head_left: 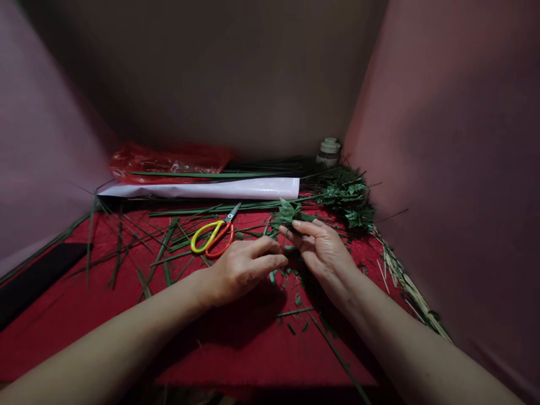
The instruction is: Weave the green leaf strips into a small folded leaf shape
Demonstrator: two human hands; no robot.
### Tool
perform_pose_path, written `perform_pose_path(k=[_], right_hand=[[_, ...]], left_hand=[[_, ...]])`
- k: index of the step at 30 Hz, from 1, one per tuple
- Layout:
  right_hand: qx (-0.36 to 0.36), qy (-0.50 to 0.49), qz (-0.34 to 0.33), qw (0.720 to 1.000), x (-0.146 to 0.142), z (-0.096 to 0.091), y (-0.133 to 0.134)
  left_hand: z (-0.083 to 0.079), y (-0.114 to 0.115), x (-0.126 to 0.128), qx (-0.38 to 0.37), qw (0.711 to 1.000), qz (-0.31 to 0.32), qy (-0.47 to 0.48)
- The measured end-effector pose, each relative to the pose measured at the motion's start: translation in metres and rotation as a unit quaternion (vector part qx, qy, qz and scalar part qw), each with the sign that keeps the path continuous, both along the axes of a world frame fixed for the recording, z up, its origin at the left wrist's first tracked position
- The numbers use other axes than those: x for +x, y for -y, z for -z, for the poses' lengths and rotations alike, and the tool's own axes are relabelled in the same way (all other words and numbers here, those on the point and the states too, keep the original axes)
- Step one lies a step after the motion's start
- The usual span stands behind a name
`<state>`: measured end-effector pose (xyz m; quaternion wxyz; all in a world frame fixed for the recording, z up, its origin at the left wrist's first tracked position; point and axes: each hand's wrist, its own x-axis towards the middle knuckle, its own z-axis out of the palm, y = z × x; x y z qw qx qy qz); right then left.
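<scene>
My right hand [323,247] holds a folded green leaf piece [290,214] at its fingertips, above the red cloth [236,349]. My left hand [242,269] lies palm down beside it, fingers curled, thumb and forefinger reaching toward the base of the same leaf piece. The two hands almost touch at the fingertips. Scissors with yellow and orange handles [212,237] lie on the cloth just left of my left hand. Thin green leaf strips [169,247] are scattered around.
A pile of folded green leaf pieces [348,198] sits at the back right by a small white jar [329,151]. A white paper roll [202,189] and a red plastic bag [169,162] lie at the back. Pale sticks [405,284] line the right edge. Walls close in all around.
</scene>
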<state>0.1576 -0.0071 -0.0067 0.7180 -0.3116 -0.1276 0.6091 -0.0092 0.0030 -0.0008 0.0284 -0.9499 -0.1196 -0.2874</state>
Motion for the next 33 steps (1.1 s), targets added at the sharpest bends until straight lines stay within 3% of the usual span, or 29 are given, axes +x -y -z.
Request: perform_pose_path(k=[4, 7, 9, 12, 14, 16, 33], right_hand=[[0.022, 0.025, 0.007, 0.999, -0.002, -0.001, 0.002], [0.042, 0.07, 0.003, 0.997, -0.004, -0.003, 0.005], [0.067, 0.105, -0.008, 0.992, -0.006, -0.004, 0.007], [0.104, 0.167, -0.015, 0.98, -0.007, -0.004, 0.011], [0.1, 0.22, -0.013, 0.97, -0.008, -0.005, 0.014], [0.088, 0.265, -0.016, 0.96, -0.008, -0.006, 0.016], [0.114, 0.41, 0.024, 0.905, -0.01, -0.007, 0.02]], left_hand=[[-0.016, 0.012, 0.005, -0.155, 0.982, 0.008, 0.108], [-0.027, 0.019, 0.008, -0.31, 0.936, -0.001, 0.166], [-0.028, 0.02, 0.009, -0.434, 0.88, -0.023, 0.191], [-0.025, 0.019, 0.012, -0.617, 0.759, -0.07, 0.198], [-0.022, 0.018, 0.014, -0.693, 0.684, -0.091, 0.212], [-0.022, 0.017, 0.016, -0.723, 0.645, -0.102, 0.226], [-0.021, 0.015, 0.013, -0.72, 0.645, -0.134, 0.217]])
